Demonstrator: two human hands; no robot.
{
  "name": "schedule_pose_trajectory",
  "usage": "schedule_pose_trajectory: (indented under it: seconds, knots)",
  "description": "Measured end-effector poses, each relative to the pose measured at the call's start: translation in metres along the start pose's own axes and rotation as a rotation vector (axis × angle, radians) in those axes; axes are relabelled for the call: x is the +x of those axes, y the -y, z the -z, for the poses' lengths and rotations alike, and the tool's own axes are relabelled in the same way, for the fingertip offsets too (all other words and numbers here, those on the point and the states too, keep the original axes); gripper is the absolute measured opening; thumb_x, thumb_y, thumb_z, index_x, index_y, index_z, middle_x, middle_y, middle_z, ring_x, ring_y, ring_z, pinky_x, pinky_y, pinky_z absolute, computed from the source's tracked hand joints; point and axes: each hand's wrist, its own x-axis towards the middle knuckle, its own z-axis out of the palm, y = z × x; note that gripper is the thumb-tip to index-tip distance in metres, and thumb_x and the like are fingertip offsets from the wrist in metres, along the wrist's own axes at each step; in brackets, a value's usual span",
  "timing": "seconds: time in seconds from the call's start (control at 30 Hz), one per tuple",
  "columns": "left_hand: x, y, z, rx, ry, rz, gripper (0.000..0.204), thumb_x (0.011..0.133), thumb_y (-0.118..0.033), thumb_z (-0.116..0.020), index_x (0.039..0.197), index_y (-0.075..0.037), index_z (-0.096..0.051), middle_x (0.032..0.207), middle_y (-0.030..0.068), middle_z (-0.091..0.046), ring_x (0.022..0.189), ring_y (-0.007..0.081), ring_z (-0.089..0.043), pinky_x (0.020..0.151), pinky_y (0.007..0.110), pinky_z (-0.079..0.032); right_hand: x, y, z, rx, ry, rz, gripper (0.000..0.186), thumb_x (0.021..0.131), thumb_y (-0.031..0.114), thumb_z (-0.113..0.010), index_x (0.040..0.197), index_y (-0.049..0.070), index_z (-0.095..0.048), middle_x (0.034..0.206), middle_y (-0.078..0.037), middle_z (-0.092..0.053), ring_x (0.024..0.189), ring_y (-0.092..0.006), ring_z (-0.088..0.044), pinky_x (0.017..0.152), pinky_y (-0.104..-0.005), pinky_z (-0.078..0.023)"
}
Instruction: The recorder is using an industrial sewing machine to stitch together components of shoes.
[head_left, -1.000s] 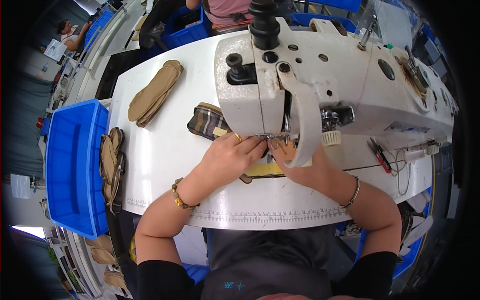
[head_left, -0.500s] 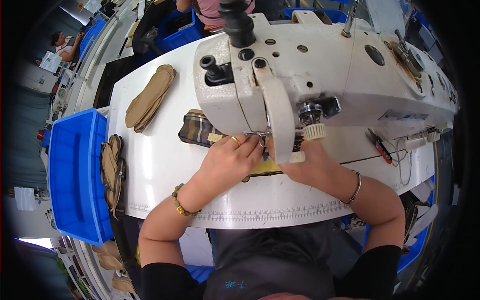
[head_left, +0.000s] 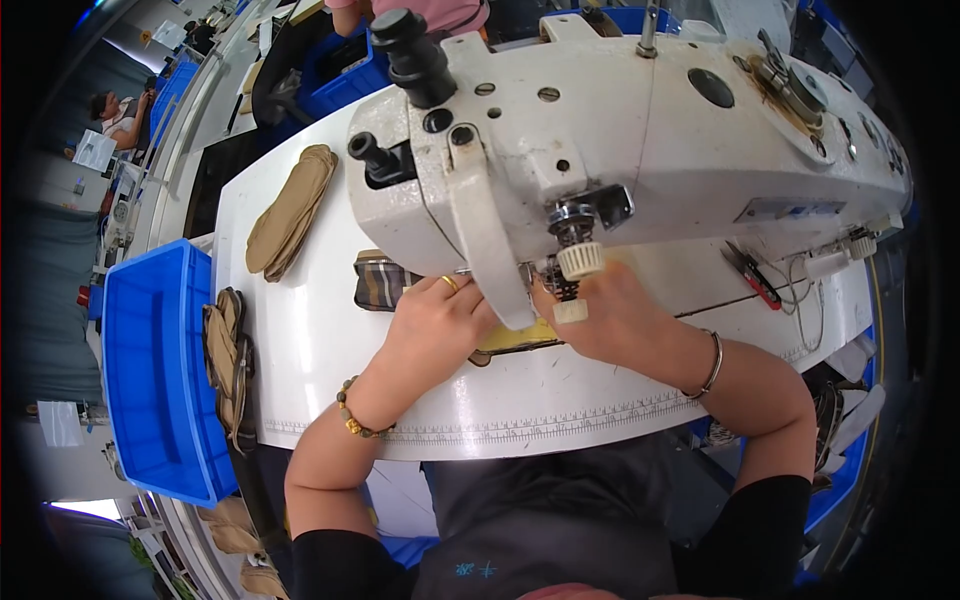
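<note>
Head view, nearest first: the white table (head_left: 320, 350) curves before me. On it, the yellow piece (head_left: 535, 334) lies partly under the machine (head_left: 610, 130), between my hands. My left hand (head_left: 440, 325) and right hand (head_left: 605, 315) are near each other but apart, fingers bent inward; the machine hides their tips, so I cannot tell whether either pinches anything. The piece looks light, soft and apt to pucker; I judge its two side edges best to hold, fingers flat. Just beyond my left hand sits a plaid pouch (head_left: 383, 285), probably pliable. Farther off lie brown pieces (head_left: 292, 213), stacked.
</note>
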Motion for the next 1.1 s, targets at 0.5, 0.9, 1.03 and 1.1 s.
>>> schedule_pose_trajectory:
  seconds: [0.5,0.9,1.03,1.1]
  knots:
    - [0.000,-0.001,-0.003,-0.011,-0.032,0.014,0.029,0.073,-0.011,-0.066,0.101,-0.007,-0.073,0.098,0.0057,-0.071,0.092,0.0230,-0.068,0.078,0.036,-0.057,0.000,0.010,-0.001,0.081,-0.022,0.027,0.014,0.075,0.022,-0.072,0.066,0.010,-0.071,0.068,-0.011,-0.062,0.060,-0.0256,-0.066,0.053,-0.0392,-0.052]
    - [0.000,0.006,-0.013,0.019,-0.026,0.088,0.028,0.074,-0.010,-0.063,0.100,-0.006,-0.072,0.095,0.0016,-0.072,0.076,0.0182,-0.068,0.064,0.030,-0.054,-0.001,0.005,-0.006,0.126,-0.046,0.020,0.015,0.077,0.018,-0.069,0.082,0.004,-0.070,0.064,-0.010,-0.060,0.059,-0.0271,-0.065,0.051,-0.0395,-0.050]
    - [-0.009,0.009,-0.009,0.042,-0.126,0.096,0.032,0.073,-0.011,-0.063,0.104,-0.005,-0.072,0.098,0.0012,-0.071,0.080,0.0165,-0.066,0.064,0.027,-0.055,0.002,0.013,0.000,-0.056,-0.007,0.093,0.024,0.073,0.015,-0.068,0.093,0.003,-0.072,0.059,-0.007,-0.060,0.056,-0.0251,-0.064,0.050,-0.0389,-0.049]
    - [-0.020,0.011,-0.003,0.092,-0.201,0.048,0.033,0.070,-0.011,-0.065,0.102,-0.005,-0.073,0.104,0.0014,-0.071,0.081,0.0149,-0.064,0.064,0.026,-0.055,0.005,0.019,0.011,-0.056,0.021,0.091,0.027,0.072,0.014,-0.068,0.096,0.002,-0.072,0.058,-0.007,-0.060,0.055,-0.0242,-0.064,0.049,-0.0383,-0.049]
